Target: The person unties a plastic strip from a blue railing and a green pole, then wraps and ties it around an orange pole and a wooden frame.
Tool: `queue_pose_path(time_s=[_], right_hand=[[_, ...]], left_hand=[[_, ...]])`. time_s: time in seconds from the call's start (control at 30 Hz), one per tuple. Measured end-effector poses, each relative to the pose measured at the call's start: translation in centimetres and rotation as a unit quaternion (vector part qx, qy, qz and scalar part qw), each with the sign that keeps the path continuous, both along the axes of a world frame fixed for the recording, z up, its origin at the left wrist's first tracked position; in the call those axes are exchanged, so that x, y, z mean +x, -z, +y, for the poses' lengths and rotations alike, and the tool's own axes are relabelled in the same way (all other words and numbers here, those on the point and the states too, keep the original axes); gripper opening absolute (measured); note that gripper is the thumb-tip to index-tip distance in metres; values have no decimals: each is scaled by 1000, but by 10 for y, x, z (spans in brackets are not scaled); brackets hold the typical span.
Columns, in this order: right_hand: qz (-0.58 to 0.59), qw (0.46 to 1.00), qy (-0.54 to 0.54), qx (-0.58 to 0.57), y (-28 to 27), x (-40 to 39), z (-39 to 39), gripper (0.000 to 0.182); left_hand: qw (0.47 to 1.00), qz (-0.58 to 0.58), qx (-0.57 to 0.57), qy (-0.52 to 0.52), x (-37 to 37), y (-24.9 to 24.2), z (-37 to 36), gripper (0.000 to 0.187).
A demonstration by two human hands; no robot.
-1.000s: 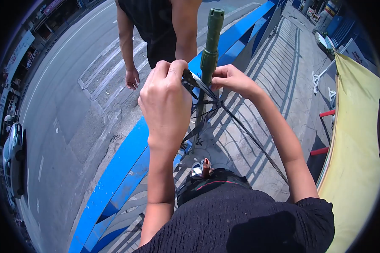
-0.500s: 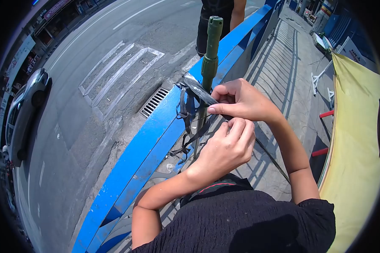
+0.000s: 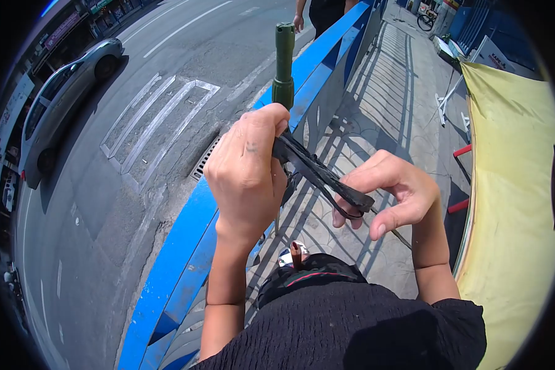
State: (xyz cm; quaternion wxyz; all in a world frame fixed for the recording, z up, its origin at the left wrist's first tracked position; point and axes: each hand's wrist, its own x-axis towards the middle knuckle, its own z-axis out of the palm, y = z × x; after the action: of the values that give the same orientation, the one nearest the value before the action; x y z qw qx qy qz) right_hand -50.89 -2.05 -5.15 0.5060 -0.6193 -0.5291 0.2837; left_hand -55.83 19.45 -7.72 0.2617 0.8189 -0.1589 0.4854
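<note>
A green pole (image 3: pixel 283 61) stands upright beside the blue railing (image 3: pixel 185 240). My left hand (image 3: pixel 246 169) is closed in front of the pole, gripping a bundled black strap (image 3: pixel 314 166) near its upper end. The strap slants down to the right as a folded, stretched length. At its lower, looped end is my right hand (image 3: pixel 398 191), its thumb held apart and its fingers curved behind the strap. Whether those fingers touch the loop is hard to tell. My left hand hides where the strap meets the pole.
To the left of the railing runs a road with a grey car (image 3: pixel 61 105) and a drain grate (image 3: pixel 205 157). A person (image 3: pixel 327 15) is beyond the pole. A yellow tarp (image 3: pixel 505 185) hangs to the right of the paved walkway (image 3: pixel 376 117).
My left hand has moved up and left to the pole and closed on the strap. My right hand has shifted right and down, its thumb opening away. The car has moved up the road.
</note>
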Motion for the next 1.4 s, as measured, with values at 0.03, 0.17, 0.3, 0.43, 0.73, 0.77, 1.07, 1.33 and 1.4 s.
queue_pose_path(time_s=[0.03, 0.17, 0.3, 0.43, 0.73, 0.77, 1.07, 1.33, 1.4], right_hand=[[2, 999, 31, -5, -2, -4, 2, 68], [127, 989, -6, 74, 18, 2, 6, 104], [237, 969, 70, -1, 37, 7, 2, 83], [318, 924, 154, 148, 6, -17, -21, 53], [42, 664, 340, 664, -4, -40, -371, 15], [6, 601, 443, 665, 11, -44, -388, 15], [-131, 596, 592, -526, 130, 29, -281, 36], [-27, 917, 370, -146, 152, 50, -28, 61], [74, 926, 351, -119, 150, 57, -2, 60]], left_hand=[[996, -72, -36, 35, -10, -11, -11, 27], [950, -132, 17, 282, -29, -24, -76, 23], [853, -88, 166, 487, -42, 55, -159, 27], [871, -31, 245, 425, -41, 75, -155, 39], [997, -32, 49, -52, 15, 49, -19, 73], [997, -33, 47, -54, 18, 50, -12, 73], [958, 159, 138, -196, 38, 63, 6, 29], [975, 84, 132, -159, 48, 67, 5, 13], [982, 60, 162, -79, 44, 65, 9, 12]])
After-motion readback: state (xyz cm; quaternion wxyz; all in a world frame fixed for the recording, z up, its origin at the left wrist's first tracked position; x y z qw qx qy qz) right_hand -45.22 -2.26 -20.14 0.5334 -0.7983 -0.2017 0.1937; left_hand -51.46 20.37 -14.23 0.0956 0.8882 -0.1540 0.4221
